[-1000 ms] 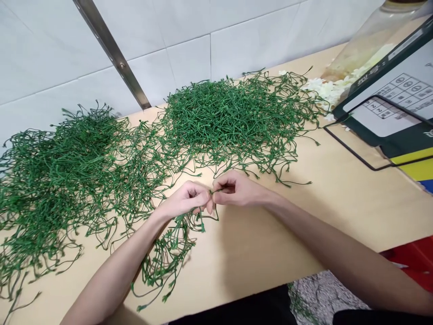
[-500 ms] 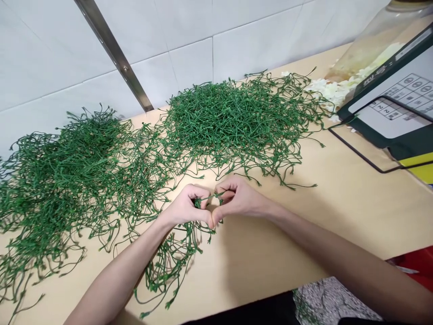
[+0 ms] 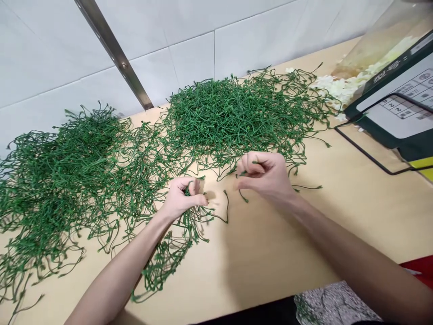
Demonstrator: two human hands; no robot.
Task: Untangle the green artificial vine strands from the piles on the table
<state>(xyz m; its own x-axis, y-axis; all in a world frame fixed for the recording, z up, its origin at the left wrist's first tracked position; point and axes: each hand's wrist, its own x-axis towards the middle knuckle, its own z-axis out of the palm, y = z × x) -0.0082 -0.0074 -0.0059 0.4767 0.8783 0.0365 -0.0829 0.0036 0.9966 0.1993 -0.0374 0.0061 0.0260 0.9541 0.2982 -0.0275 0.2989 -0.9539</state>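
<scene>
Left hand (image 3: 184,196): curled round a bunch of green stems (image 3: 194,225), thumb stretched toward the right; green shows inside the curl.
Right hand (image 3: 265,174): well apart from the left, fingers folded and apparently clamped on a thin stem (image 3: 246,199) — the grip itself is partly hidden.
Stem location: over the wooden table (image 3: 287,239), on the near side of the large green heap (image 3: 230,117); another heap (image 3: 64,176) spreads out on the left.
Good handling: best to hold the bunch lightly but surely, pinch one stem near its end and draw it out smoothly; the forked tips look prone to snagging, so a jerk could drag others along.
Bunch axis: trails from the left fist toward the near left, roughly along the forearm.
Thin stem axis: its visible end slants downward — tip toward the near edge and slightly right; its other end is hidden.
</scene>
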